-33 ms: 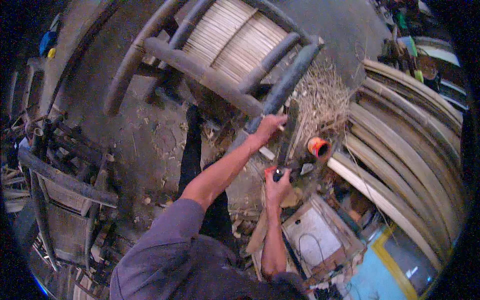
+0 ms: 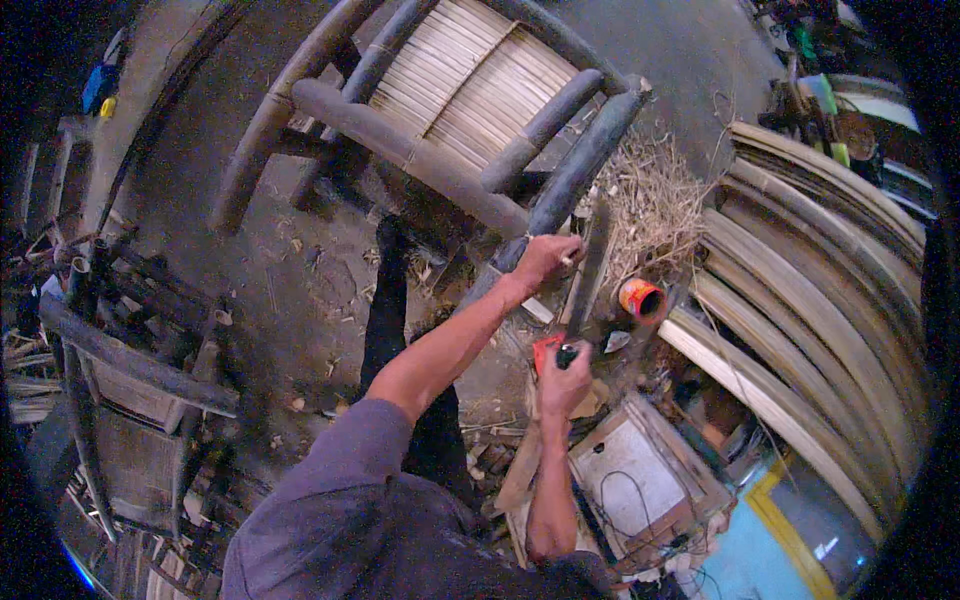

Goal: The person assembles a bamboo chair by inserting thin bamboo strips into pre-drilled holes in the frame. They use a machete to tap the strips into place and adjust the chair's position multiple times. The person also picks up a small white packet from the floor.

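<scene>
Has shifted the red-handled saw [image 2: 587, 270] slightly rightward, clasped in the right grip [image 2: 567, 372]; seems mid-stroke; has left grip [image 2: 545, 260] curled nearby, contents unclear.

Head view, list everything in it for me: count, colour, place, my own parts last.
Slatted pole frame: one, dark with pale slats, top centre
Chair-like frame: one, dark, lower left
Saw-like tool: one, red handle, dark blade, centre
Can: one, orange, right of the blade
Shavings pile: one, straw-coloured, above the can
Curved strips: several, tan, right
Framed board: one, whitish, lower right
Panel: one, light blue, bottom right
Unclear object: one, blue, upper left
Dim clutter: uncounted, mixed, edges
Shirt: one, purplish grey, bottom
Trouser legs: two, black, centre
Forearms: two, bare, centre
Left grip: one, bare, near slatted frame's lower pole
Right grip: one, bare, on red handle
</scene>
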Tool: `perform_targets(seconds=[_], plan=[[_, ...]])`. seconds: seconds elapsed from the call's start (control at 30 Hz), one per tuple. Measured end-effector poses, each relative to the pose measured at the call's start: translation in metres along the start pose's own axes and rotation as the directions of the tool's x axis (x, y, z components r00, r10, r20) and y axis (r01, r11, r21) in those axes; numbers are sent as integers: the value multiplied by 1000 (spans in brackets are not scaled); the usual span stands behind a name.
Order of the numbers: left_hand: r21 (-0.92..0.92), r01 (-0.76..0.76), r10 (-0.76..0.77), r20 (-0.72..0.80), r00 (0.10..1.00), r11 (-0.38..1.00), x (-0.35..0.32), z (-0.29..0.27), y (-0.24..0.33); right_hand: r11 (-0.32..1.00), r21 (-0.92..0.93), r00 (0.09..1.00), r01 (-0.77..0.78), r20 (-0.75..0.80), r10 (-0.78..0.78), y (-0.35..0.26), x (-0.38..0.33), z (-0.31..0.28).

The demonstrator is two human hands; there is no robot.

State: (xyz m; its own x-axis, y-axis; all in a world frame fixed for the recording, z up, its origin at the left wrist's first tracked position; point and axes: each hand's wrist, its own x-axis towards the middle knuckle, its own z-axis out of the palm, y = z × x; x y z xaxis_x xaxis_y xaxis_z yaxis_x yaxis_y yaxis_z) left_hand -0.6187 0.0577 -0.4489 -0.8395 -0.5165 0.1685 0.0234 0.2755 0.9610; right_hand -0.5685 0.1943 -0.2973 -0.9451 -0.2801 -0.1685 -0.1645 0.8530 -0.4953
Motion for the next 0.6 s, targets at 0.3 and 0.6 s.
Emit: perform_targets(seconds=[0.3, 0.6], plan=[[-42, -79, 69, -197, 978, 996, 17, -12, 26, 993, -88, 989, 74, 138, -61, 17, 2, 16], [121, -102, 128, -229, 965, 987, 21, -18, 21, 915, 342, 946, 211, -306, -104, -32, 9, -34]])
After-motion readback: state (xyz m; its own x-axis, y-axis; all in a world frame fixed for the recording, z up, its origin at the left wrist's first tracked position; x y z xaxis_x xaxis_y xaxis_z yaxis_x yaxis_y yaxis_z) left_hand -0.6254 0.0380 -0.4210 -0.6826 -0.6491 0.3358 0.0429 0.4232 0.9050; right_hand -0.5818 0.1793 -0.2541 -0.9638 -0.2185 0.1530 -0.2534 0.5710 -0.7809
